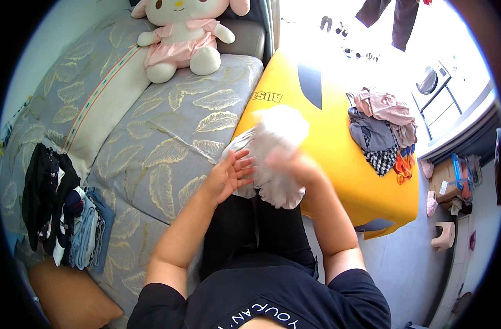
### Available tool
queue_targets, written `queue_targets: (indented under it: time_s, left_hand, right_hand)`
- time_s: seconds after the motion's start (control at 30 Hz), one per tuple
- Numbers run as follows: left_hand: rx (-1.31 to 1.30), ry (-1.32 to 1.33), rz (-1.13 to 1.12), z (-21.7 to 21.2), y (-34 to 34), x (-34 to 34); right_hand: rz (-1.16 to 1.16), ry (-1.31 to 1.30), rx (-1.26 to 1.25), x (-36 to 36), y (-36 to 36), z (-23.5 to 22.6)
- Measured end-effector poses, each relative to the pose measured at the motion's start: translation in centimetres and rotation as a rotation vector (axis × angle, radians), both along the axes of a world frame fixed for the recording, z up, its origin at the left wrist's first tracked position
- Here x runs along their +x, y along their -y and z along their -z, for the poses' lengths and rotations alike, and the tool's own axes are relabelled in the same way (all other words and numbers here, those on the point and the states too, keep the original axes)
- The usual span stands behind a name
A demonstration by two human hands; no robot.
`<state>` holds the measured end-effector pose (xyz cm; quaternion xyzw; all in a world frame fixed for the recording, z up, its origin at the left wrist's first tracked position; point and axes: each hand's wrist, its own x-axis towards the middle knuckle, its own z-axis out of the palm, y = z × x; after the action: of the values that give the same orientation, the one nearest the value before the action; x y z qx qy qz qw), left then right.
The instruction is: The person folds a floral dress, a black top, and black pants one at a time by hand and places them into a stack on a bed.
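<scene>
A crumpled white garment (278, 131) lies over my knees and against the edge of the yellow cover; its exact kind cannot be made out. At its left side my left hand (234, 174) is open, palm up, with the fingers spread close to the cloth. My right hand (292, 165) is over the garment's right side, smeared by motion, so its grip on the cloth is unclear. Part of the fabric hangs in loose folds below both hands.
A yellow cover (365, 192) bears a heap of crumpled clothes (379, 126). Dark clothes (50, 192) and folded jeans (89, 227) lie on the leaf-patterned sofa (157, 142). A plush toy (182, 44) sits behind; a small stool (443, 236) stands right.
</scene>
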<state>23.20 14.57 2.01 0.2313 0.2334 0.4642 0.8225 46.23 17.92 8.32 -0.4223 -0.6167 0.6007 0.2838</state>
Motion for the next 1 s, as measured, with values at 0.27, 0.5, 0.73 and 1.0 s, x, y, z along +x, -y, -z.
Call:
queue_targets:
  time_s: [0.27, 0.5, 0.73, 1.0]
  left_hand:
    - [-0.109, 0.383, -0.054, 2.9, 3.3, -2.5]
    - [-0.135, 0.358, -0.131, 4.1, 5.5, -3.7]
    - [-0.132, 0.175, -0.266, 3.2, 6.6, -8.9]
    - [-0.11, -0.968, -0.255, 2.3, 6.7, -17.3]
  right_hand:
    - [-0.478, 0.227, 0.386, -1.7, 3.5, 2.2]
    - [0.268, 0.27, 0.832, -3.4, 2.5, 5.9]
    - [0.815, -0.231, 0.399, 3.7, -4.8, 8.1]
    - [1.128, -0.389, 0.285, 10.4, -6.0, 8.3]
